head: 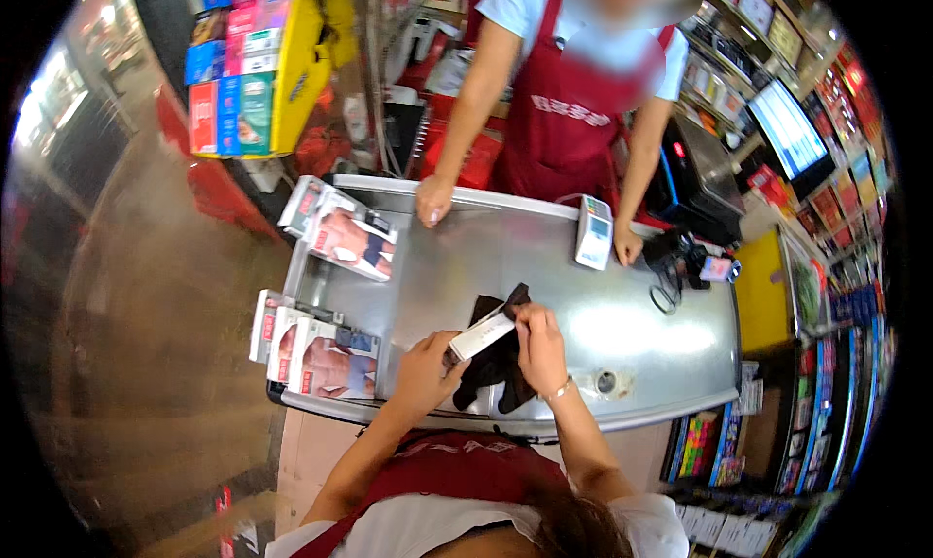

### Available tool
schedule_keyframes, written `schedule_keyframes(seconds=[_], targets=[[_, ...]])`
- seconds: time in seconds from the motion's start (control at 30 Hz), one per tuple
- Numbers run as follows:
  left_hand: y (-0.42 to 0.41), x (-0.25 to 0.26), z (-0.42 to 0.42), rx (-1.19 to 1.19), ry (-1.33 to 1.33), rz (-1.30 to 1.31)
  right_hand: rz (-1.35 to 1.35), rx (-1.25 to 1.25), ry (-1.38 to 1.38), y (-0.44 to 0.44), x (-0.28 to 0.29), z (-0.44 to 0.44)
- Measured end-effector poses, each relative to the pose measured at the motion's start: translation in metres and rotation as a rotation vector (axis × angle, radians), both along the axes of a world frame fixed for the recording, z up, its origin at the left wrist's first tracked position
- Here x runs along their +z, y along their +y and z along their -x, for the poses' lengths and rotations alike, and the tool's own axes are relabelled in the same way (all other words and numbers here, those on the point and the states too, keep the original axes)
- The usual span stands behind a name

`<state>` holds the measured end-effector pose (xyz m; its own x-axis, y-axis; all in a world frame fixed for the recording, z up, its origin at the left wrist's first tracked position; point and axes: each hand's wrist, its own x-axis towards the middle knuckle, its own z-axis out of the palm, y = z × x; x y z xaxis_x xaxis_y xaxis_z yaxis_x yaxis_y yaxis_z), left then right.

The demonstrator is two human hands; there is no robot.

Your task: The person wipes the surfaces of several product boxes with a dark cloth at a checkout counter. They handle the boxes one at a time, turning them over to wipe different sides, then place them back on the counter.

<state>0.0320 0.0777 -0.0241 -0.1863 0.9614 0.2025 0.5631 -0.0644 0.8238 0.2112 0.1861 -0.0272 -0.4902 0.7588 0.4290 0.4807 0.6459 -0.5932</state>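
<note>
My left hand grips a slim white cardboard box, held on edge and slanting up to the right. At the box's far end, my right hand pinches dark cloth between thumb and fingers. More of this black-brown fabric hangs below and behind the box, onto the metal counter. Whether the cloth reaches inside the box is hidden by my fingers. Underwear boxes with printed torsos stand at the counter's near left, and another group of them is at its far left.
Across the counter, a person in a maroon apron leans with both hands on it. A card terminal and a black cabled device lie at the right. Shelves and a monitor stand beyond. A round hole pierces the countertop.
</note>
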Motion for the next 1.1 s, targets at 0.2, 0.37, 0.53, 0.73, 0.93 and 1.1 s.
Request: schedule_keyframes(seconds=[0.2,0.37,0.53,0.73,0.93,1.1], targets=[[0.002,-0.010,-0.004,0.008,0.038,-0.015,0.350,-0.087,0.281,-0.024,0.003,-0.014],[-0.005,-0.007,-0.007,-0.003,0.044,-0.001,0.535,-0.105,1.210,-0.002,-0.003,-0.055],[-0.003,0.000,-0.010,-0.042,0.088,0.027,0.425,-0.290,0.843,-0.007,-0.017,-0.056],[-0.010,-0.005,-0.007,-0.071,0.140,0.027,0.267,-0.199,0.348,-0.009,-0.016,-0.038],[-0.011,-0.006,0.014,-0.170,0.101,0.029,0.167,0.177,-0.180,-0.007,0.041,-0.025],[-0.014,0.000,0.029,-0.265,0.076,0.067,0.148,0.336,-0.353,0.001,0.054,-0.024]])
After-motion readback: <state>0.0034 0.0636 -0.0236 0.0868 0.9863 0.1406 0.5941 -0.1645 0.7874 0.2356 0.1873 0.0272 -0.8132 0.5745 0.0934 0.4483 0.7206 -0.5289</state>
